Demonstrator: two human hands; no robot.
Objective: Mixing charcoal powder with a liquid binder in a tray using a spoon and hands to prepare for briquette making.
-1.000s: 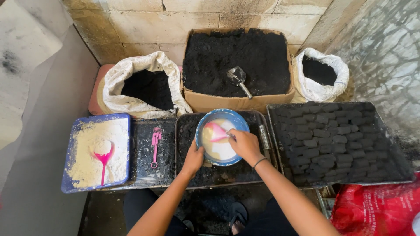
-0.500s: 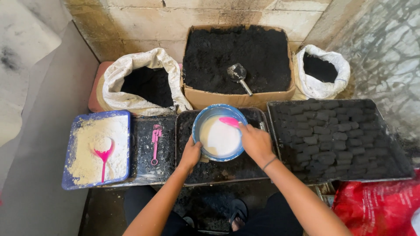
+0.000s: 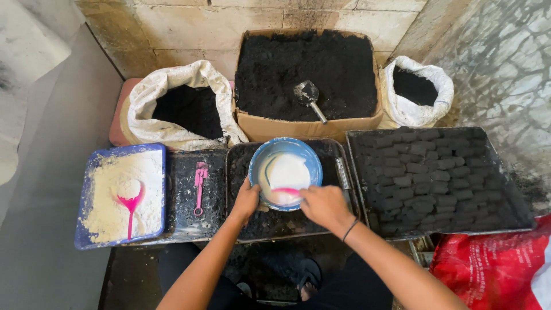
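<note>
A blue bowl [image 3: 313,158] with white paste stands in the middle black tray [image 3: 241,224]. My left hand [image 3: 245,201] grips the bowl's near left rim. My right hand [image 3: 325,205] is at the bowl's near right edge, shut on a pink spoon [image 3: 285,191] whose end lies in the paste along the near side.
A blue tray [image 3: 86,212] of pale powder with a pink scoop [image 3: 130,201] sits far left. Another pink tool [image 3: 200,178] lies on a dark tray. A tray of black briquettes [image 3: 436,178] is right. Behind are a cardboard box of black powder with a metal scoop [image 3: 308,97] and two white sacks. A red bag [image 3: 488,270] lies lower right.
My right hand has swept the pink spoon round the bowl, from the far rim down to the near side. My left hand has stayed on the rim.
</note>
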